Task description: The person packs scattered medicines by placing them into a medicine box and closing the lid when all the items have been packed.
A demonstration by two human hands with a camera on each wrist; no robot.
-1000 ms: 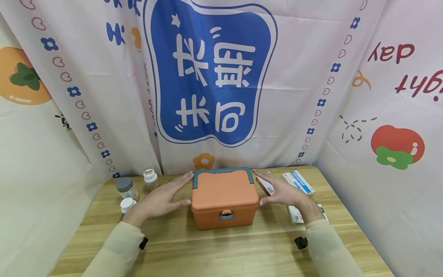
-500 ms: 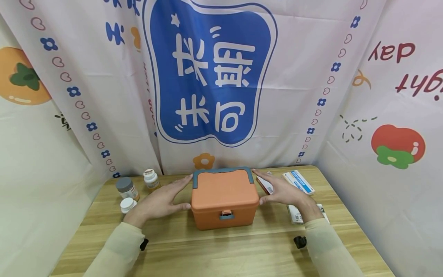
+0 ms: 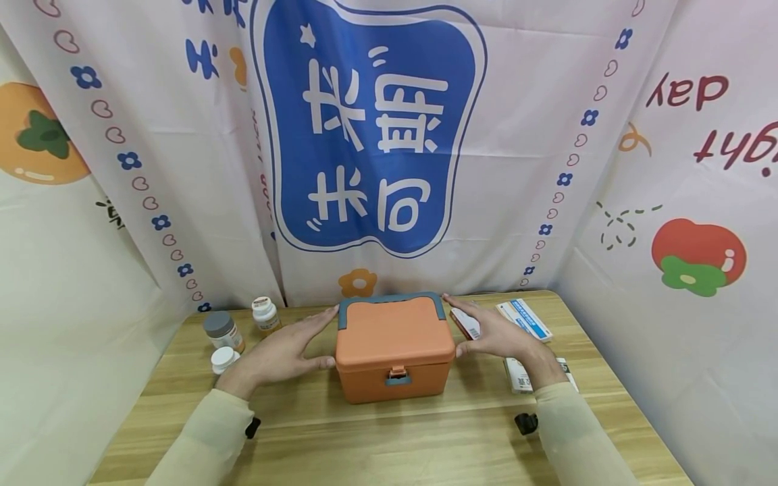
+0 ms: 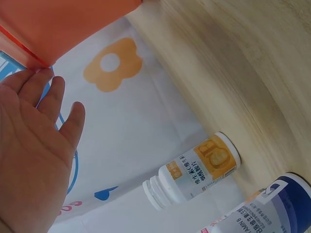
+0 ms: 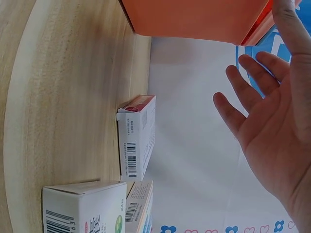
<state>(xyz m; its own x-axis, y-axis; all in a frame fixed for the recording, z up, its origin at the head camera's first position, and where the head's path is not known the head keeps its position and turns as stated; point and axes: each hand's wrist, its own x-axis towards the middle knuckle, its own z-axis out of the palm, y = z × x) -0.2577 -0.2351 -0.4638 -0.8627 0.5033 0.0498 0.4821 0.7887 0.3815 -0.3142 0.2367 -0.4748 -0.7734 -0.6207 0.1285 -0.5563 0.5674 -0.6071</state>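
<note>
An orange storage box [image 3: 394, 337] with a blue-grey carry handle [image 3: 389, 298] folded flat on its lid stands at the middle of the wooden table. Its front latch [image 3: 398, 376] faces me. At the box's left side is my left hand [image 3: 286, 351], fingers stretched toward the back corner and thumb by the front corner. My right hand [image 3: 495, 334] mirrors it at the right side, fingers spread and straight. In the left wrist view, fingertips meet the lid's edge. The right wrist view shows a thumb [image 5: 289, 24] against the lid's edge, the other fingers apart from it.
Left of the box stand a white bottle [image 3: 265, 314], a grey-capped bottle [image 3: 223, 331] and a white-capped bottle [image 3: 224, 359]. To the right lie medicine boxes: a red-and-white one [image 3: 467, 325], a blue-and-white one [image 3: 524, 320] and a white one [image 3: 518, 376]. Printed cloth [image 3: 516, 169] hangs behind.
</note>
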